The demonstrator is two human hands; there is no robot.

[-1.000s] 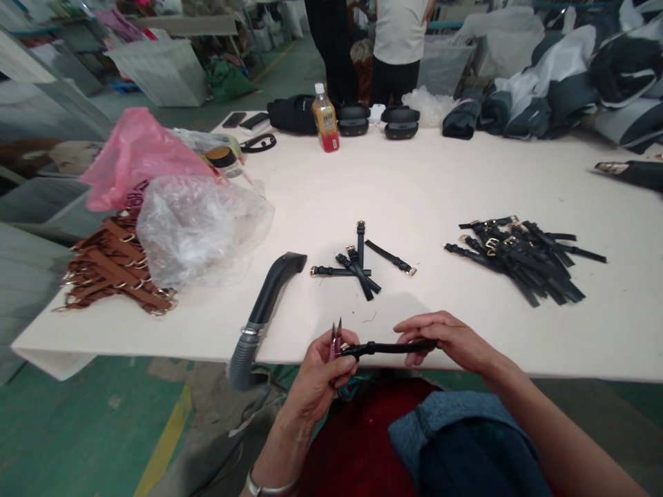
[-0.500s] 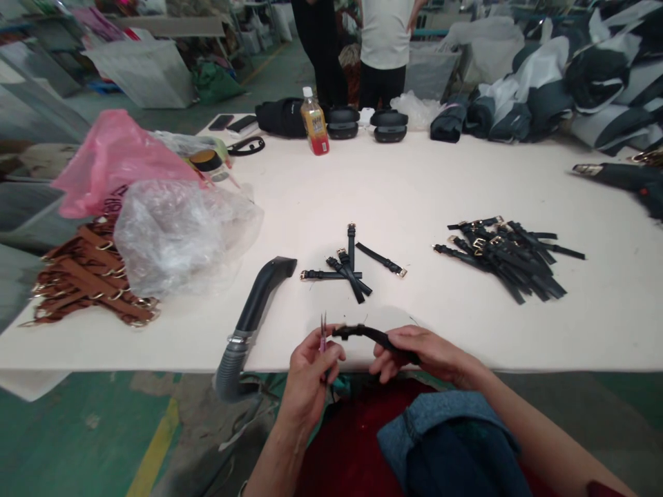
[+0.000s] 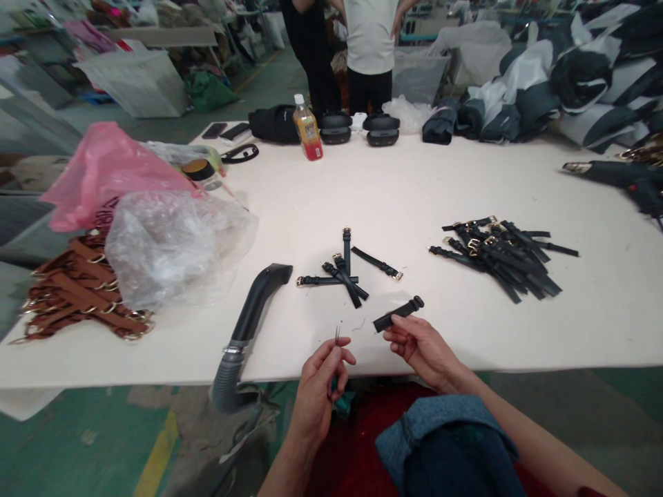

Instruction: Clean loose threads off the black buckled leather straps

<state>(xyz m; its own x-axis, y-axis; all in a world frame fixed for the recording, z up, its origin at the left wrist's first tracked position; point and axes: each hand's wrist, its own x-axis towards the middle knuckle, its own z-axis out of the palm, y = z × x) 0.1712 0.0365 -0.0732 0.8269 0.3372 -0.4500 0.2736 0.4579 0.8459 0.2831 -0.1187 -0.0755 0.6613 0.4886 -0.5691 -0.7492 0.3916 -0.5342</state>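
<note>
My right hand pinches a short black strap by one end and holds it just above the white table. The strap's other end points up and to the right. My left hand is closed around small thread snips, whose thin tips stick up past my fingers. The two hands are apart at the table's near edge. A few black straps with gold buckles lie crossed just beyond my hands. A larger pile of black straps lies to the right.
A black vacuum nozzle on a grey hose rests at the near edge. Clear and pink plastic bags and brown straps lie left. A drink bottle, black cases and rolled fabric sit at the back, where two people stand.
My right hand has turned the black strap away from the snips and lifted it up and right. My hands have separated; the left hand no longer touches the strap.
</note>
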